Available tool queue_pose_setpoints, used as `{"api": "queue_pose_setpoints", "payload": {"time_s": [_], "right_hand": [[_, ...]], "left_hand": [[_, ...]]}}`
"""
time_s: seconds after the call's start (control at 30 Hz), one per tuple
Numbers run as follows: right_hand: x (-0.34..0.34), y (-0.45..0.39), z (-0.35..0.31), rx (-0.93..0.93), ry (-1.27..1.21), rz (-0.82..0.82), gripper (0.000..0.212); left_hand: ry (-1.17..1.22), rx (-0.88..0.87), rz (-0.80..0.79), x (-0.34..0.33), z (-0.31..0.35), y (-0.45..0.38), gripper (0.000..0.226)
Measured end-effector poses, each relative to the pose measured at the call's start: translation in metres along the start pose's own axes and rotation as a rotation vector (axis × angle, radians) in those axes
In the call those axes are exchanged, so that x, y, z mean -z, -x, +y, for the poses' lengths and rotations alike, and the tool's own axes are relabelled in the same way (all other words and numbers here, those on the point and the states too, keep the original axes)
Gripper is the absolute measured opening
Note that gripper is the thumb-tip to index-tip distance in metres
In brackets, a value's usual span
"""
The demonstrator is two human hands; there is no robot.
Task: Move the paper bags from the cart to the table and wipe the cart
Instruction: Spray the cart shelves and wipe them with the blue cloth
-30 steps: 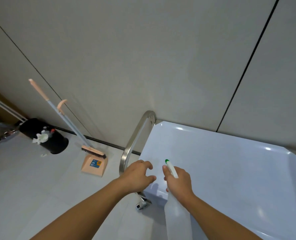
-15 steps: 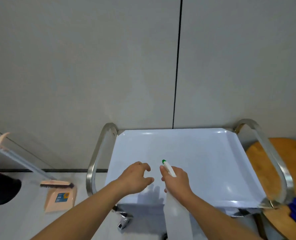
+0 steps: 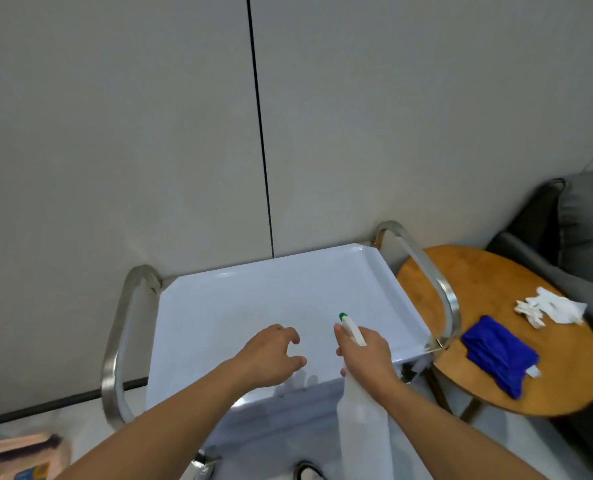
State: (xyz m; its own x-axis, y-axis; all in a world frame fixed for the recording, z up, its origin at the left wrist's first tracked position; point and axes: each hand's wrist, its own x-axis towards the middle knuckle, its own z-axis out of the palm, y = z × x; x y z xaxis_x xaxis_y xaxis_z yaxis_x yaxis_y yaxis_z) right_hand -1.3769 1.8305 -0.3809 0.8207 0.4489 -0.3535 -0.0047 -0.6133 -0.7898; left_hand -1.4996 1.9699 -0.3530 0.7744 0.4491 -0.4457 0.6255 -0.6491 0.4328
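A white cart (image 3: 270, 306) with a shallow rimmed tray top and bent steel handle bars at both ends stands against a grey panelled wall (image 3: 115, 133), a dark vertical seam running down the wall just beyond it. Its top tray lies directly under and beyond both hands. To the right of the right hand, touching or just beside the cart's right handle bar, is a round wooden table (image 3: 565, 375). On it lie a folded blue cloth (image 3: 499, 355) and, farther from the hand, a crumpled white tissue (image 3: 547, 306). No paper bags show on the cart or the table. Beyond the table is a dark grey sofa (image 3: 586, 230). Low to the left of the left hand, on the pale floor, sits a peach dustpan (image 3: 21, 455) with a blue and yellow label too blurred to read.

The right hand (image 3: 366, 358) grips the neck of a translucent white spray bottle (image 3: 360, 427), fingers curled round it, its green-tipped nozzle pointing out over the tray. The left hand (image 3: 270, 358) hovers over the tray's near edge, holding nothing, fingers loosely curled and spread, its shadow on the tray.
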Motion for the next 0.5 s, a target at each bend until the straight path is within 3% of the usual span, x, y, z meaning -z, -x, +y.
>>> {"api": "queue_pose_setpoints", "payload": {"time_s": [0.13,0.2,0.5], "right_hand": [[0.022,0.007,0.01,0.035,0.063,0.107,0.048],[0.034,0.01,0.012,0.031,0.035,0.139,0.043],[0.088,-0.01,0.033,0.022,-0.038,0.125,0.037]], "left_hand": [[-0.013,-0.061,-0.018,-0.008,0.015,0.008,0.047],[-0.027,-0.084,-0.027,-0.011,0.023,0.011,0.047],[-0.017,-0.067,-0.003,-0.024,0.066,0.0,0.046]]}}
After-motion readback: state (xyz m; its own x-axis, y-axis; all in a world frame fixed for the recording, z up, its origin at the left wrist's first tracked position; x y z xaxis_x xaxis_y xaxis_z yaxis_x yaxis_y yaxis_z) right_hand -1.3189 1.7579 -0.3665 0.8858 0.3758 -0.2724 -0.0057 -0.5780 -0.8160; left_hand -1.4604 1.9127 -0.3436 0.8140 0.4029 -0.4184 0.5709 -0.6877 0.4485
